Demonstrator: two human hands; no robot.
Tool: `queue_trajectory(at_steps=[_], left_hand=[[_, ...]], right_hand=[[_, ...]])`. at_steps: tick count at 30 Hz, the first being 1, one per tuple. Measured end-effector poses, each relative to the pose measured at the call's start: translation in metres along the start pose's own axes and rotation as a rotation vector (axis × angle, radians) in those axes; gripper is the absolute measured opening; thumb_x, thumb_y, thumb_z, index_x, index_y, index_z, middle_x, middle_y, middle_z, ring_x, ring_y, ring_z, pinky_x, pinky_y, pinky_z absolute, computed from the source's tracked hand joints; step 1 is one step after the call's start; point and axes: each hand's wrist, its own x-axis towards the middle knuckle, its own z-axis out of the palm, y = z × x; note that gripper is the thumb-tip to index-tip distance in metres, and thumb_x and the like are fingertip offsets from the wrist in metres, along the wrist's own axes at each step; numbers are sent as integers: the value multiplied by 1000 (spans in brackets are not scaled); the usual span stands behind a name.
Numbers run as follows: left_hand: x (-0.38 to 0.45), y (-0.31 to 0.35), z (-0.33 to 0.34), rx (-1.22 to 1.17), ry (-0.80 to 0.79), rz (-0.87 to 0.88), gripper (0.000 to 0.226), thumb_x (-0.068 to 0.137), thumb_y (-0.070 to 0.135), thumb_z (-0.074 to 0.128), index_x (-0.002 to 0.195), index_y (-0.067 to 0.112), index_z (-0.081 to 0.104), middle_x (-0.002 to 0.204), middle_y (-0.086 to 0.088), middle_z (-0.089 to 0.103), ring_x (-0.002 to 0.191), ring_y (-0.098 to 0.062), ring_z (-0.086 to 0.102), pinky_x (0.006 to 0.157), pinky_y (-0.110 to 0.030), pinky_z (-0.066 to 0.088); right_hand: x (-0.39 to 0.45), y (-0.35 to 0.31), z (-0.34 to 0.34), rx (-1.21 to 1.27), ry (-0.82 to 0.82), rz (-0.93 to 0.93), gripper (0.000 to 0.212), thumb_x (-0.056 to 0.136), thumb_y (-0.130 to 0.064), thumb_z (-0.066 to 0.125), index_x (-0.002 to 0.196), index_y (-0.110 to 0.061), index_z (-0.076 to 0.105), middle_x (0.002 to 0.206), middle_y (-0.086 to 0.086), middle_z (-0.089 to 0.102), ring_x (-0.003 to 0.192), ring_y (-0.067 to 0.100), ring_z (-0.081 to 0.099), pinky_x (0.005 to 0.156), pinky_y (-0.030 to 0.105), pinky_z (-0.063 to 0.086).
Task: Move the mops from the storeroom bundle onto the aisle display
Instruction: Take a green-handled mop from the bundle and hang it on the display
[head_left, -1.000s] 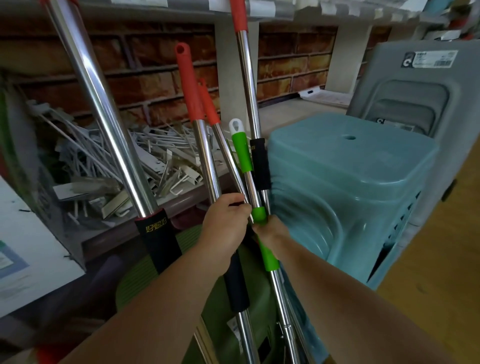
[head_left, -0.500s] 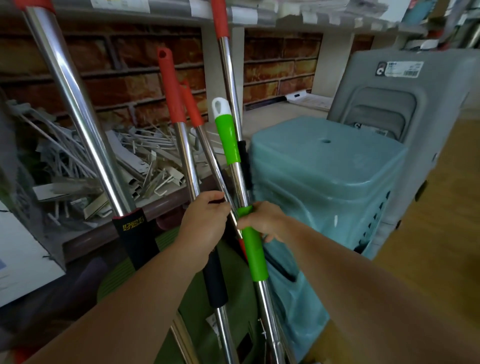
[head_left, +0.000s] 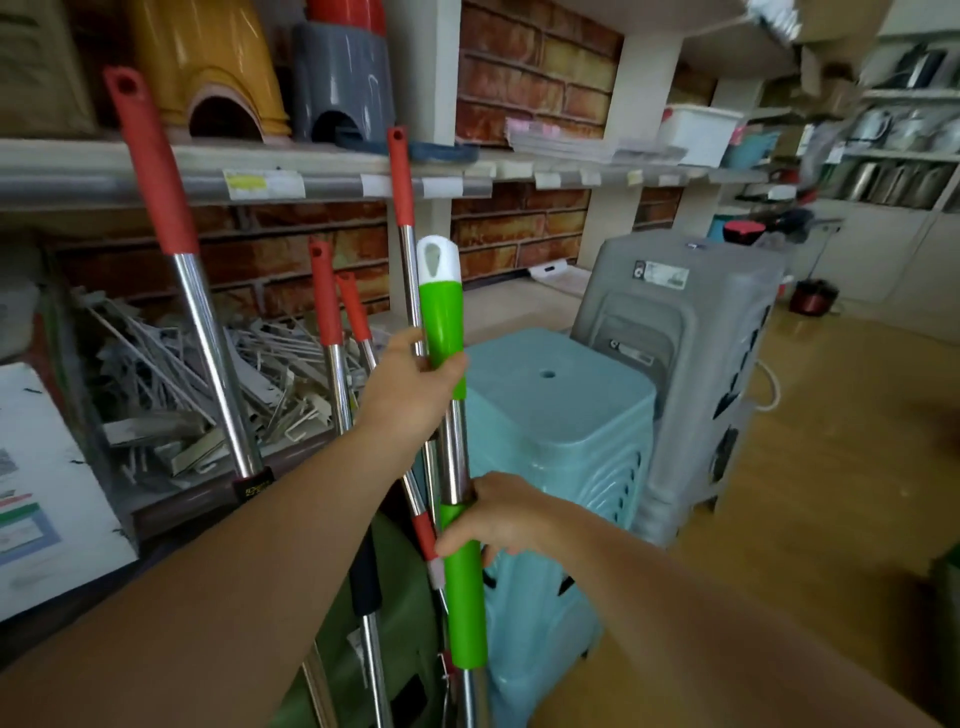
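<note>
A mop pole with green grips and a white hanging cap (head_left: 440, 312) stands upright in front of me. My left hand (head_left: 410, 387) grips its upper green grip, with the thumb round the front. My right hand (head_left: 498, 517) grips the steel pole lower down, at the top of the second green sleeve. Several red-handled steel mop poles lean behind and to the left: a tall one (head_left: 156, 166), two short ones (head_left: 324, 301) and one (head_left: 400, 176) right behind the green pole. The mop heads are out of view below.
A stack of light blue plastic stools (head_left: 561, 415) stands just right of the poles, with a grey stack (head_left: 685, 332) behind it. A shelf (head_left: 332, 182) runs above; a bin of white metal brackets (head_left: 171, 384) sits left. Wooden floor (head_left: 831, 467) opens to the right.
The green-handled pole has risen out of the bundle. My left hand has moved up from the other poles onto its upper green grip. The view has tilted upward.
</note>
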Motion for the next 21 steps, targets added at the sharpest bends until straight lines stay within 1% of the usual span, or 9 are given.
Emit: queue_trajectory(at_steps=[5,7,9,10,12,15,17,19,21], left_hand=[[-46,58,-11,123,-5,53,51,84,27,65,128,11,45,110,-4,57,103,-27,59,94,-41,49],[-67,76,-21,142,-25,18,46,81,24,70,121,10,50,115,-8,61,103,-28,61,94,-43,49],[-89,94,-32,149,-18,-11,27,79,18,71,100,14,56,104,-8,64,97,-26,61,94,-40,49],[-101,103,-36,150,-11,-19,18,79,14,71,86,16,55,93,-5,63,93,-24,59,92,-37,49],[-127,120,-44,133,-21,-20,24,78,6,69,72,22,52,80,-1,60,87,-23,58,88,-34,47],[-162,137,-59,169,-45,-27,25,74,10,73,91,18,57,94,-5,63,92,-23,59,89,-35,47],[-182,144,-69,166,-72,-36,42,72,11,75,109,13,55,100,-6,63,95,-23,60,88,-34,47],[-202,149,-79,165,-123,-9,43,70,10,76,109,10,57,99,-7,65,94,-23,61,85,-33,47],[-225,155,-91,175,-193,19,34,70,11,76,100,11,61,98,-8,67,93,-23,61,85,-33,46]], right_hand=[[-75,0,-8,37,-72,-145,50,80,-38,68,120,-11,55,106,3,60,89,14,59,65,20,48],[-104,-10,-20,222,-10,-222,32,85,-33,64,109,-12,58,102,5,62,86,13,59,63,18,48],[-134,-26,-33,434,64,-288,7,87,-22,63,89,-19,57,85,2,59,75,12,56,60,19,47],[-147,-34,-37,486,86,-315,8,87,-19,63,88,-20,55,81,-1,58,72,11,55,61,21,47],[-172,-45,-41,497,102,-363,15,86,-17,62,97,-19,53,78,-3,57,68,10,54,66,25,48],[-212,-57,-38,408,122,-406,27,87,-21,62,112,-20,53,91,2,58,76,12,55,70,25,49],[-238,-61,-31,358,138,-404,37,88,-21,61,123,-15,51,101,9,56,88,15,55,72,25,49],[-265,-64,-21,352,153,-407,41,88,-18,60,127,-11,48,106,14,56,94,17,53,78,29,49],[-291,-66,-5,396,166,-402,41,88,-14,60,127,-10,47,99,7,56,92,16,54,80,30,49]])
